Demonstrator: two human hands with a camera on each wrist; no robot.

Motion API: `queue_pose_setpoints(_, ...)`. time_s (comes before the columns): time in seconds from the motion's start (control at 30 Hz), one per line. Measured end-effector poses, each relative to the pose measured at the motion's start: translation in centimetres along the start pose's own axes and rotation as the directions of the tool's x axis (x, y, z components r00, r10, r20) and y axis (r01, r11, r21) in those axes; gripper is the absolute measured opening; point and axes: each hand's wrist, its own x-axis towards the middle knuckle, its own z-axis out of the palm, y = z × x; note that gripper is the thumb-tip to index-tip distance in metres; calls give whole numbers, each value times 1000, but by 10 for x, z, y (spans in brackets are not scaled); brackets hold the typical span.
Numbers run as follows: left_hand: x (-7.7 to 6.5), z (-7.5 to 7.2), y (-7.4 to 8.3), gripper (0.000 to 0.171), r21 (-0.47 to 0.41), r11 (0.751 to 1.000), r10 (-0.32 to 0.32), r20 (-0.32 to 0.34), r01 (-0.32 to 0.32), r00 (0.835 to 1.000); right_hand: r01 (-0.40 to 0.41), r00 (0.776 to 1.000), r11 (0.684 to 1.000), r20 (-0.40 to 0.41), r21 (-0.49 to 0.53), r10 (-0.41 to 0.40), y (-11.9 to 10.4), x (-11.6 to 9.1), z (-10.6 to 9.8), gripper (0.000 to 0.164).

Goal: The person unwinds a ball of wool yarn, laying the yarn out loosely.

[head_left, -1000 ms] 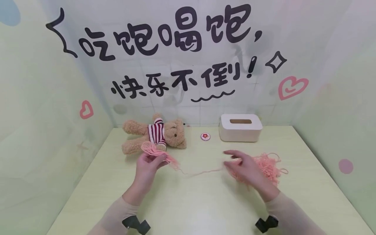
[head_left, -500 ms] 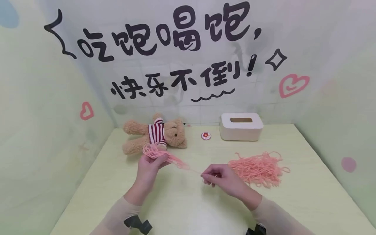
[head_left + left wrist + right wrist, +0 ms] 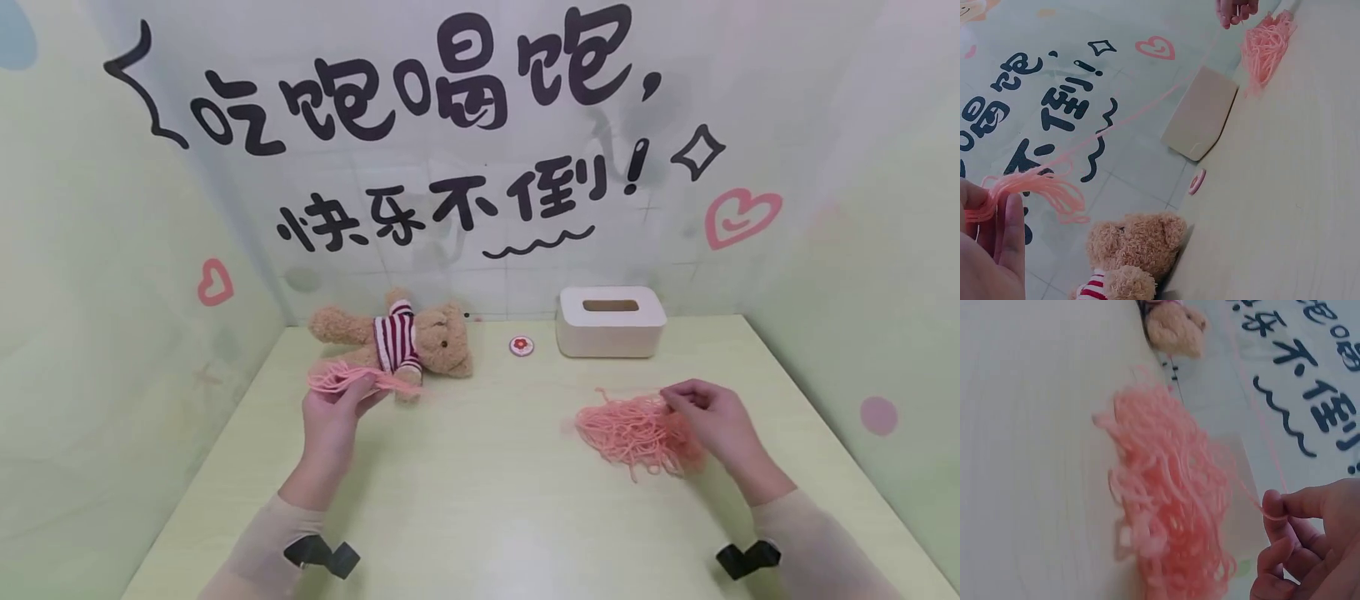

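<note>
My left hand [image 3: 330, 429] holds a looped bundle of pink yarn [image 3: 345, 377] between thumb and fingers, raised in front of the teddy bear. In the left wrist view the bundle's loops [image 3: 1054, 190] hang past the fingertips. From it one strand [image 3: 1147, 107] runs taut across to my right hand [image 3: 712, 421]. Thumb and index finger of that hand pinch the strand, as the right wrist view shows at the fingertips [image 3: 1274, 503]. Below and beside the right hand lies a tangled heap of pink yarn [image 3: 630, 435] on the table, with a thread leading up from it to the pinch.
A brown teddy bear [image 3: 442, 340] in a striped shirt lies at the back left of the table [image 3: 495, 517]. Along the back are a round flower badge [image 3: 521, 346] and a white tissue box [image 3: 611, 329]. A printed backdrop [image 3: 510, 275] encloses the table's back and sides.
The right hand first moved left from the heap toward the bundle, then swung back right and up, drawing the strand long. The left hand has shifted left with its bundle.
</note>
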Motion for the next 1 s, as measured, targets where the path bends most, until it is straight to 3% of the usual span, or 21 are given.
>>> queue_pose_setpoints(0.1, 3, -2, 2, 24, -45, 999, 21, -57, -24, 998, -54, 997, 998, -54, -11, 54, 17, 8, -14, 47)
queue_pose_setpoints(0.2, 4, -1, 3, 29, -65, 997, 41, -92, -47, 995, -90, 995, 996, -53, -11, 89, 30, 12, -18, 50)
queue_pose_setpoints(0.37, 0, 5, 1, 29, -28, 1000, -4, -47, 2, 999, -109, 993, 994, -50, -26, 107, 29, 18, -10, 49)
queue_pose_setpoints(0.53, -13, 13, -5, 24, 40, 997, -70, 37, 68, 997, 11, 998, 992, -58, -126, -19, 0, 15, 9, 48)
queue_pose_setpoints(0.6, -19, 19, -6, 24, 55, 995, -86, 72, 82, 994, 87, 996, 990, -18, -115, -90, -18, 10, 22, 46)
queue_pose_setpoints(0.67, -24, 27, -8, 25, 53, 994, -104, 115, 98, 988, 149, 987, 988, 72, -41, -146, -40, 2, 40, 42)
queue_pose_setpoints(0.73, -29, 35, -9, 26, 57, 991, -127, 157, 119, 979, 208, 961, 977, 178, 49, -214, -61, -6, 63, 41)
queue_pose_setpoints(0.83, -36, 46, -10, 28, 44, 987, -157, 211, 151, 965, 228, 883, 949, 365, 217, -296, -90, -22, 98, 49)
queue_pose_setpoints(0.93, -42, 54, -9, 29, 46, 985, -172, 241, 165, 955, 153, 771, 901, 521, 406, -366, -108, -38, 128, 62)
queue_pose_setpoints(1.0, -44, 57, -9, 29, 54, 985, -175, 246, 167, 953, 74, 727, 876, 576, 477, -375, -114, -46, 141, 64)
